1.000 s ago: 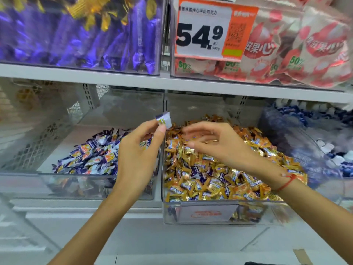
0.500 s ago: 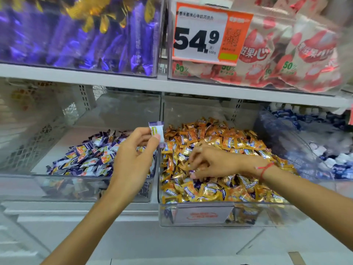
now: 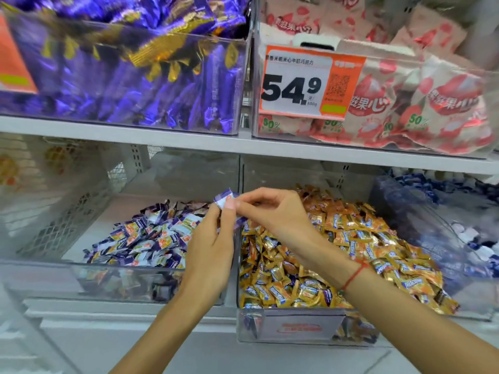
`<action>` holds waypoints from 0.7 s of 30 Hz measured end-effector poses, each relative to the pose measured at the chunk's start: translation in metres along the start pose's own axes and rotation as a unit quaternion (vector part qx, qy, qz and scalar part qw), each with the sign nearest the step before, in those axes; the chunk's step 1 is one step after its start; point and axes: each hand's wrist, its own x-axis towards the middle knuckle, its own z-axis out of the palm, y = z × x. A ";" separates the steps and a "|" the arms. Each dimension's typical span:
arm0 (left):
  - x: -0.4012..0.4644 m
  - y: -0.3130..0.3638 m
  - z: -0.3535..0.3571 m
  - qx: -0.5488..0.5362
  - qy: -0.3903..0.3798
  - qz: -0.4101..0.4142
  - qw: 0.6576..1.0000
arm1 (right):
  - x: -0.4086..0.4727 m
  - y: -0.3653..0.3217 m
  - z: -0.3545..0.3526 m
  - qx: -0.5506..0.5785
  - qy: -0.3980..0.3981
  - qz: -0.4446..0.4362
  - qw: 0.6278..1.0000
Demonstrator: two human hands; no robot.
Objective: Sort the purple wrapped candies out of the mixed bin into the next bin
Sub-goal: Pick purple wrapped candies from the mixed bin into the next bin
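My left hand (image 3: 210,247) is raised over the divider between two clear bins and pinches a purple-and-white wrapped candy (image 3: 224,198) at its fingertips. My right hand (image 3: 278,214) reaches across from the right. Its fingertips meet the left hand's and pinch a second purple wrapper (image 3: 239,222) just below the first. The mixed bin (image 3: 297,329) on the right is heaped with gold-orange candies (image 3: 359,244) and a few purple ones. The left bin (image 3: 40,276) holds a low pile of purple-and-white candies (image 3: 151,238).
A white shelf edge (image 3: 189,143) runs just above the bins. On it stand a bin of purple bags (image 3: 129,85) and a bin of pink-and-red bags (image 3: 421,109) with an orange price tag (image 3: 310,82). A bin of blue candies (image 3: 445,211) sits far right.
My right hand has lifted off the gold pile and come left to meet my left hand's fingertips. The left hand kept its candy and stayed near the divider.
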 end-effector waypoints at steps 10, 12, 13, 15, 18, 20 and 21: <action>0.019 -0.019 -0.039 0.191 0.029 0.014 0.981 | -0.009 -0.004 -0.059 -0.177 -0.108 -0.012 0.978; 0.020 -0.034 -0.040 0.312 -0.041 -0.002 0.949 | -0.020 0.001 -0.087 -0.311 -0.126 -0.042 0.941; 0.019 -0.036 -0.037 0.338 -0.052 0.003 0.940 | -0.024 0.005 -0.099 -0.416 -0.153 -0.051 0.895; 0.014 -0.031 -0.031 0.301 -0.048 0.030 0.952 | -0.032 0.014 -0.117 -0.580 -0.215 -0.032 0.785; 0.005 -0.019 -0.019 0.194 -0.076 0.045 0.977 | -0.038 0.030 -0.120 -0.592 -0.242 0.040 0.767; 0.001 -0.018 -0.012 0.178 -0.101 0.060 0.977 | -0.034 0.042 -0.108 -0.600 -0.227 0.037 0.766; 0.000 -0.018 -0.010 0.173 -0.102 0.065 0.977 | -0.029 0.048 -0.099 -0.593 -0.221 0.028 0.774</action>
